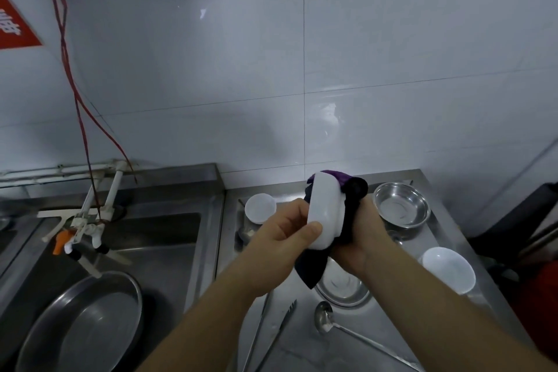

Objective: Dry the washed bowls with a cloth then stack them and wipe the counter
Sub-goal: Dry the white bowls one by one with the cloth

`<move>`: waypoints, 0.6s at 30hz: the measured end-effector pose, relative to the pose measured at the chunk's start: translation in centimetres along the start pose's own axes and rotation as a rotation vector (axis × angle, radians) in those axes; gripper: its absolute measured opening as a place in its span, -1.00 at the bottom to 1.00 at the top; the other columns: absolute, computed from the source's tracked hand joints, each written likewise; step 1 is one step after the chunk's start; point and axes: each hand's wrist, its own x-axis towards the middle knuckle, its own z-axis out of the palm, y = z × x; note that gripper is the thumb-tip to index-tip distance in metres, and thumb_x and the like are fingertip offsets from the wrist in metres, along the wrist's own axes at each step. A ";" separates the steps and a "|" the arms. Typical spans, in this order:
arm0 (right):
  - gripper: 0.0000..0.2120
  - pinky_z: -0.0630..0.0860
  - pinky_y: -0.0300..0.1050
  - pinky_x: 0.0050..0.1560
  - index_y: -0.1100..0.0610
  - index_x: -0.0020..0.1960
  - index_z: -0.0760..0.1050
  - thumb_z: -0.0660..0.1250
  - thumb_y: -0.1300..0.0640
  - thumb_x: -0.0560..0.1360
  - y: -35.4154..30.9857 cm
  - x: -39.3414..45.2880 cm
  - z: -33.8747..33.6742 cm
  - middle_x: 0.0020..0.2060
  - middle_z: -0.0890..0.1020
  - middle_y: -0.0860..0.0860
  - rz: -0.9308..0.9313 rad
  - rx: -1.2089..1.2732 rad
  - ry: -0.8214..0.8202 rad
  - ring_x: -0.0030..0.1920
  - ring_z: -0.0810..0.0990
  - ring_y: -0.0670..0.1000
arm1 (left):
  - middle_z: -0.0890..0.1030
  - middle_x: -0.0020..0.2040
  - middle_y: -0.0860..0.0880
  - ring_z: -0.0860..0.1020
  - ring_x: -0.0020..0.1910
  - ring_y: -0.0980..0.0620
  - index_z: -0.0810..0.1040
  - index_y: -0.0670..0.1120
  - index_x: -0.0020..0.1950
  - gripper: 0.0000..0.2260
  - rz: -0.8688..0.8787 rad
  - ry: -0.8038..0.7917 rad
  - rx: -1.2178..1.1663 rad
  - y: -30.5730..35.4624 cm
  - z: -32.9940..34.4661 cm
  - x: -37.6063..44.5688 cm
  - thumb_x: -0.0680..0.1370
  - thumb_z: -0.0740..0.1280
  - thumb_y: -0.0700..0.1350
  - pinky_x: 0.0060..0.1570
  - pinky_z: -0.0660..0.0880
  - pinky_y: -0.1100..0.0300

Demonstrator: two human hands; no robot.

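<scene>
Gripping a white bowl (326,211) on edge, left hand (283,238); right hand (362,235) clutching dark cloth (314,266) against it.

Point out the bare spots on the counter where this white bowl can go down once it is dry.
Bare steel lies at the front of the counter, between the ladle and the white bowl on the right. A smaller patch sits at the back, between the small white bowl and the steel bowl. The middle is crowded: another steel bowl sits under the hands, tongs beside it.

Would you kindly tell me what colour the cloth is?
The cloth is dark, near black, with a purple patch on top; head view.
</scene>
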 end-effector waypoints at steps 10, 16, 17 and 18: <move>-0.52 0.65 0.01 -0.20 0.18 0.36 0.59 0.47 -0.07 0.54 -0.4 0.0 0.1 0.01 0.68 0.17 -0.120 -0.208 0.134 -0.08 0.69 0.18 | 0.74 0.18 -0.06 0.69 0.20 -0.15 0.70 0.10 0.22 -0.74 -0.111 0.169 -0.208 0.5 0.4 1.1 0.57 0.36 0.03 0.22 0.63 -0.28; -0.65 0.64 0.03 -0.13 0.16 0.01 0.65 0.46 -0.12 0.44 -0.2 -0.4 -0.2 -0.11 0.69 0.15 0.029 -0.110 0.040 -0.16 0.70 0.15 | 0.70 0.20 -0.05 0.67 0.23 -0.10 0.65 0.10 0.28 -0.77 0.019 0.086 -0.149 -0.6 0.9 0.3 0.63 0.37 0.04 0.21 0.64 -0.05; -0.66 0.64 0.04 -0.11 0.16 -0.03 0.64 0.44 -0.12 0.45 0.1 -0.6 -0.4 -0.13 0.68 0.16 0.062 -0.088 0.040 -0.16 0.69 0.16 | 0.70 0.19 -0.02 0.67 0.22 -0.07 0.63 0.11 0.29 -0.75 0.032 0.078 -0.098 -0.9 1.0 0.2 0.62 0.38 0.07 0.20 0.63 -0.01; -0.66 0.63 0.06 -0.08 0.16 -0.06 0.64 0.44 -0.13 0.43 0.4 -0.7 -0.5 -0.13 0.68 0.16 0.090 -0.072 0.053 -0.13 0.69 0.16 | 0.70 0.17 0.00 0.67 0.20 -0.03 0.62 0.11 0.28 -0.75 0.045 0.073 -0.051 -1.1 1.2 0.2 0.62 0.37 0.08 0.18 0.62 0.03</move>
